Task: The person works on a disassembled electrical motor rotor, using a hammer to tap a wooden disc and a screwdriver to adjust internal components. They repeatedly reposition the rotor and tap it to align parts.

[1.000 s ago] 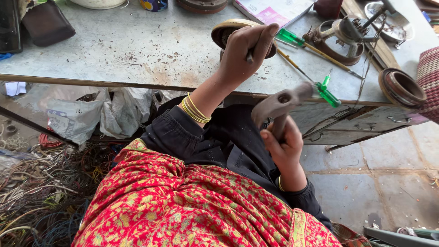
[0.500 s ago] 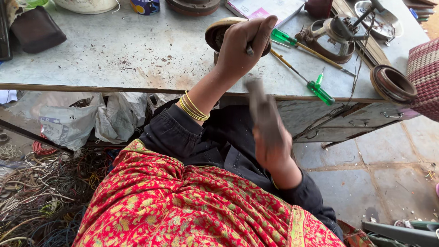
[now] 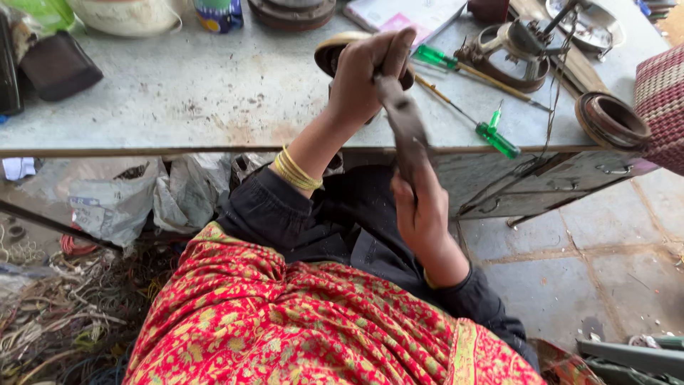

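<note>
My left hand [image 3: 363,71], with gold bangles at the wrist, is closed around a thin metal tool, which the fingers mostly hide. It presses on a round brown metal part [image 3: 329,51] on the grey table [image 3: 178,93]. My right hand [image 3: 424,214] grips the handle of a grey hammer [image 3: 402,125] below the table edge. The hammer head is up against my left hand, right over the round part. A red patterned cloth [image 3: 285,321] covers my lap.
Two green-handled screwdrivers [image 3: 496,139] [image 3: 434,55], a metal motor part [image 3: 513,50] and a brown ring [image 3: 613,121] lie on the table's right side. Plastic bags [image 3: 114,203] and tangled wires [image 3: 50,321] sit under the table at left. A stone floor [image 3: 570,285] is at right.
My right hand has swung the hammer from a raised position at the right down and left onto the spot at my left hand. My left hand has stayed on the round part.
</note>
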